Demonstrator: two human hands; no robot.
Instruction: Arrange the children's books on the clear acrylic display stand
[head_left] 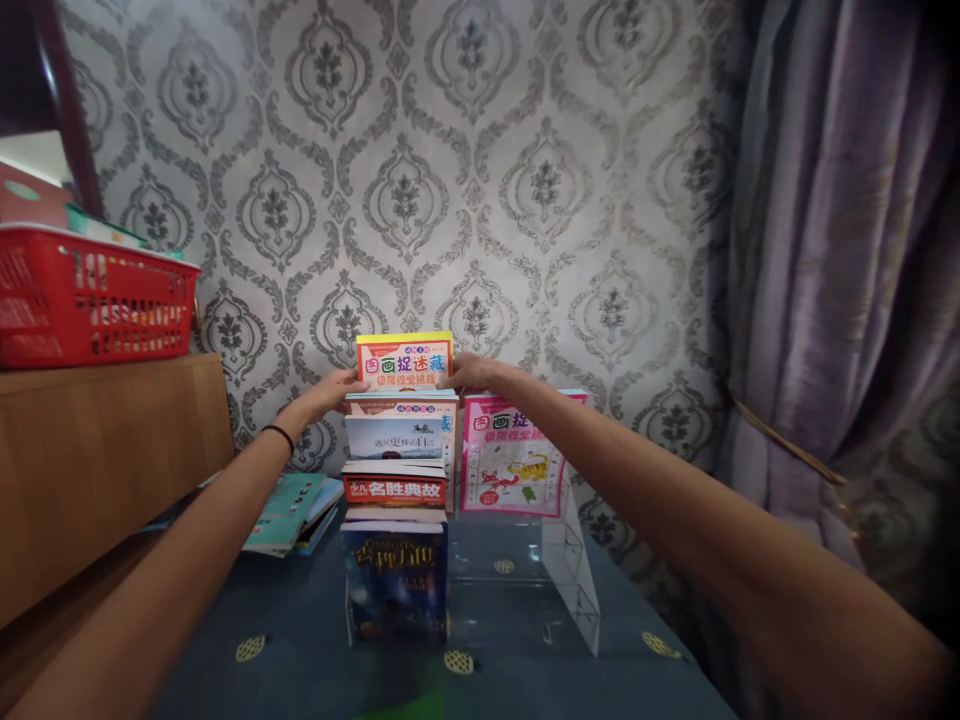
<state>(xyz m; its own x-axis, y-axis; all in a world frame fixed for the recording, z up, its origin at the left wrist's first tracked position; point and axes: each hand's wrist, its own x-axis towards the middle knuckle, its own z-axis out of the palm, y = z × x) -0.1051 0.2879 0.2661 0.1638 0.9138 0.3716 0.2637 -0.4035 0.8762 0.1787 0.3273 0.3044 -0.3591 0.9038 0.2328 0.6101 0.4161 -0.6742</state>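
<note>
Between my two hands, at the back of a clear tiered rack [574, 570], is an orange-bordered picture book [405, 364] with a yellow edge behind it. My left hand [337, 388] grips its left edge, and my right hand [472, 373] has its right edge, thumb in front. The book's lower part is hidden by other books. Stepped down in front stand a pale blue-grey book [395, 438], a red-banded book [395, 490] and a dark blue book [397, 585] on the lowest tier. A pink picture book [514, 470] leans on the rack's right side, partly behind my right forearm.
The rack stands on a dark blue-grey tablecloth [300, 610] with leaf patterns. Several thin books [289, 510] lie stacked to the left. A red basket [97, 300] sits on a wooden cabinet [112, 460] at left. Patterned wallpaper is behind; a purple curtain [817, 250] hangs at right.
</note>
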